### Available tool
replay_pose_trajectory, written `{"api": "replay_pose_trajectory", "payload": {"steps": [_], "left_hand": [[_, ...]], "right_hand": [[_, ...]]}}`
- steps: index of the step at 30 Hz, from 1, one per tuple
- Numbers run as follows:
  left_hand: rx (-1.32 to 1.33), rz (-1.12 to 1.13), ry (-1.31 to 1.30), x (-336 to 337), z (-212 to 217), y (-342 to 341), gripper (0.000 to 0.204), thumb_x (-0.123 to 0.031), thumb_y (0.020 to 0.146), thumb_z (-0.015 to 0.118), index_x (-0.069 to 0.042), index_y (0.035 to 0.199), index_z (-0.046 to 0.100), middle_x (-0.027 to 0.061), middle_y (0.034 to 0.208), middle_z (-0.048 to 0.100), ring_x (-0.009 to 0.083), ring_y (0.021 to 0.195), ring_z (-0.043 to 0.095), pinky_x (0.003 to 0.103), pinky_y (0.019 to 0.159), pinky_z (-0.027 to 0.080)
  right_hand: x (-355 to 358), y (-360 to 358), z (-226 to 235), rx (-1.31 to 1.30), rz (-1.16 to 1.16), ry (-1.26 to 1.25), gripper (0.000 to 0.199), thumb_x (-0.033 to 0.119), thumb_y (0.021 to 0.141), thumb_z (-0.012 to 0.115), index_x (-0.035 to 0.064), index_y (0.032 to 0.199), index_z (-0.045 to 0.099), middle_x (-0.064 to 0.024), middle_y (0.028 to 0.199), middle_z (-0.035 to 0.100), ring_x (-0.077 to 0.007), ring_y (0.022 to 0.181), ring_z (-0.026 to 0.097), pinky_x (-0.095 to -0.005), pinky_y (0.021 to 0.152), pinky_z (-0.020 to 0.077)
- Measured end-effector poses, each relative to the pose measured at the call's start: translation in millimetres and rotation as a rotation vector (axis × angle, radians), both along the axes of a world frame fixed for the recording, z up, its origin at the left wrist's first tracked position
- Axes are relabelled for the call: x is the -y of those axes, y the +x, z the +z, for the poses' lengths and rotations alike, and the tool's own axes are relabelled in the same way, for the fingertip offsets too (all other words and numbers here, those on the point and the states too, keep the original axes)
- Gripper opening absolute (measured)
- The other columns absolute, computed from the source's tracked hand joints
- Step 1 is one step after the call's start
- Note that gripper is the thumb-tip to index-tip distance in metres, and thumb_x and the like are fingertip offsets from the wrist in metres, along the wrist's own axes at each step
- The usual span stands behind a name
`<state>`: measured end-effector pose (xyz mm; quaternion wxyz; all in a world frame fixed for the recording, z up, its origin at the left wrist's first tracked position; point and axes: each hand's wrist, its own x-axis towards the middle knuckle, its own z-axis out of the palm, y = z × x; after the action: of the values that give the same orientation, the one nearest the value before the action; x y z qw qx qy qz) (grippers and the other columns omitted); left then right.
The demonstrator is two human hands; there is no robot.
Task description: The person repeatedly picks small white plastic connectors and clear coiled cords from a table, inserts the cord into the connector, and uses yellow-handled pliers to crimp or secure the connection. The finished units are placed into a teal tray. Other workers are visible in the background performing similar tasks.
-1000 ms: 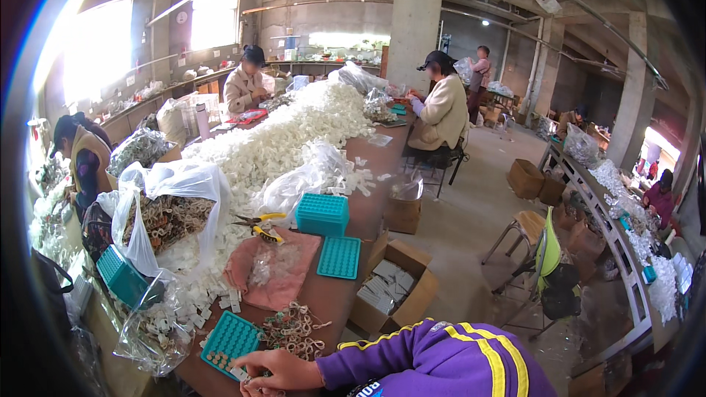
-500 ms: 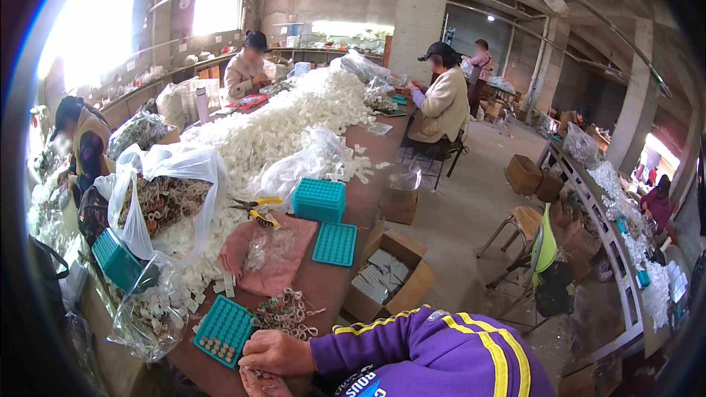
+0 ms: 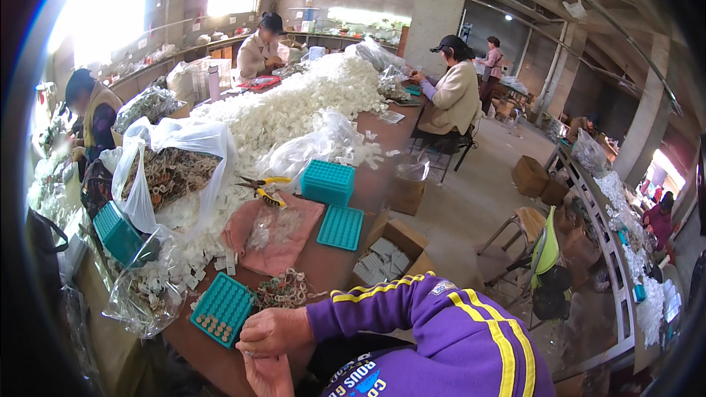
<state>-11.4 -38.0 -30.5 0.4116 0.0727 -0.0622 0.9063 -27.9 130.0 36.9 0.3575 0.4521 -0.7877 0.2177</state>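
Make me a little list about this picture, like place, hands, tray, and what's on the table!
place: big workshop with a long brown table
right hand: purple sleeve, lies closed at the table edge beside the teal tray
left hand: just below the right one, partly hidden
teal tray: small pieces in some holes
small parts: loose heap beside the tray
further back: pink cloth, yellow-handled scissors, white pile
people: three seated workers further along

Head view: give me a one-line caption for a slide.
Two hands, right hand over left hand, meet beside a teal tray and a small pile of parts on a crowded workshop table.
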Motion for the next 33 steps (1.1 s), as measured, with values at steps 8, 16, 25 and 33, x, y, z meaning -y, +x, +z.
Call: {"api": "replay_pose_trajectory", "payload": {"steps": [8, 16, 25, 33], "left_hand": [[-0.086, 0.249, -0.626, -6, 13, 12, 0.041, -0.020, 0.103, 0.046, 0.001, 0.138, 0.047, 0.0135, 0.138, 0.053, 0.0234, 0.126, 0.051, 0.037, 0.110, 0.038], [-0.122, 0.352, -0.747, -22, 42, 13, 0.024, -0.013, 0.099, 0.056, -0.003, 0.121, 0.055, 0.0049, 0.116, 0.060, 0.0147, 0.104, 0.062, 0.028, 0.089, 0.050], [-0.359, 0.435, -0.961, -25, 44, 16, 0.024, -0.011, 0.095, 0.063, -0.001, 0.116, 0.059, 0.0035, 0.106, 0.065, 0.0090, 0.096, 0.063, 0.024, 0.085, 0.051], [-0.301, 0.364, -0.927, -29, 42, 14, 0.022, -0.011, 0.095, 0.062, 0.000, 0.113, 0.056, 0.0062, 0.105, 0.065, 0.0118, 0.096, 0.065, 0.030, 0.091, 0.053]], "right_hand": [[-11, 13, 9, 0.086, -0.087, -0.050, 0.014, 0.015, 0.085, 0.063, 0.0029, 0.080, 0.058, -0.0062, 0.072, 0.046, -0.0235, 0.064, 0.055, -0.0357, 0.055, 0.0451], [-16, 23, 23, 0.057, -0.273, 0.114, 0.010, 0.020, 0.076, 0.061, 0.0119, 0.074, 0.055, -0.0012, 0.078, 0.050, -0.0168, 0.075, 0.056, -0.0309, 0.058, 0.0496], [-29, 27, 39, 0.542, -0.161, -0.014, 0.027, 0.010, 0.078, 0.074, 0.0072, 0.105, 0.069, -0.0074, 0.087, 0.063, -0.0258, 0.074, 0.066, -0.0351, 0.064, 0.0537], [-38, 19, 38, 0.461, -0.068, 0.060, 0.033, 0.008, 0.073, 0.076, 0.0037, 0.105, 0.069, -0.0068, 0.084, 0.062, -0.0248, 0.070, 0.064, -0.0336, 0.061, 0.0521]]}}
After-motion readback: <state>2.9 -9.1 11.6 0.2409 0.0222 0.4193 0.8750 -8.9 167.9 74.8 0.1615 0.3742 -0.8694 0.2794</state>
